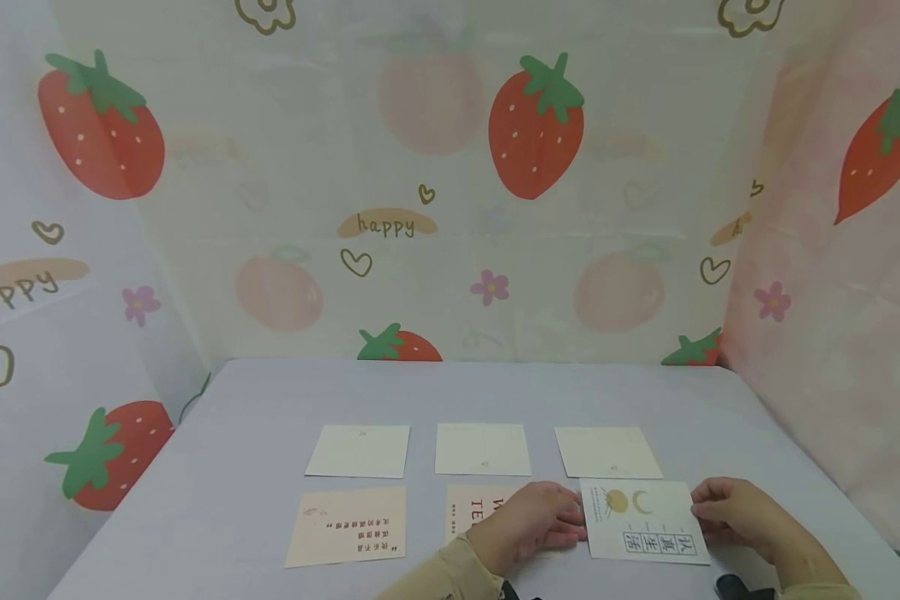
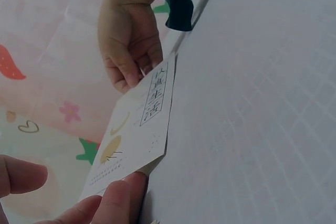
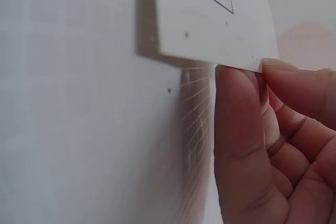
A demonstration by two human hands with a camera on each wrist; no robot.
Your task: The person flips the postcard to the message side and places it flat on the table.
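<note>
A white postcard [image 1: 645, 521] bears a gold round shape, a crescent and a row of boxed characters. My right hand [image 1: 742, 517] pinches its right edge between thumb and forefinger; in the right wrist view the thumb [image 3: 294, 85] lies at the corner. At the opposite edge is my left hand [image 1: 532, 525]; the left wrist view shows its fingertips [image 2: 113, 198] touching that edge and its thumb apart from the card. In that view the card [image 2: 131, 124] stands slightly off the table. Partly behind the left hand lies a cream card with red letters [image 1: 468, 504].
Three blank-looking white cards [image 1: 357, 451], [image 1: 483, 450], [image 1: 607, 452] lie in a row behind. A cream card with brown characters [image 1: 348, 525] lies at front left. The white tabletop [image 1: 480, 392] ends at strawberry-print curtains [image 1: 465, 242] on three sides.
</note>
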